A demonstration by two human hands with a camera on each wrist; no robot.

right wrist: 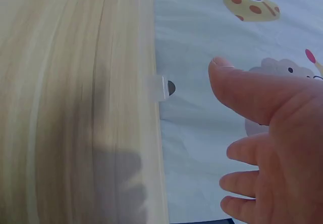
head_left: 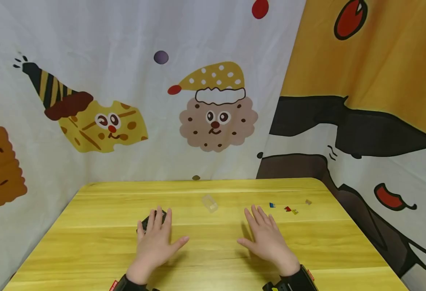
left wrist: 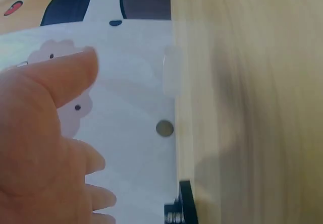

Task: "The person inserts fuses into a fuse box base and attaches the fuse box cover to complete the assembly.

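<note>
Fingers (head_left: 168, 220) apart, left hand (head_left: 155, 244) and right hand (head_left: 266, 240). Clear piece (head_left: 210, 203) toward far edge of worktop (head_left: 213, 254): careless push might drop it.

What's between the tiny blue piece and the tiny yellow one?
The head view shows a small red piece between the blue piece and the yellow piece.

- Readable text, numbers, brands: none in any view.
- Red tag (head_left: 114, 285) on left wristband (head_left: 131, 284), red tag (head_left: 310, 275) on right wristband (head_left: 295, 281): any lettering too small.
</note>
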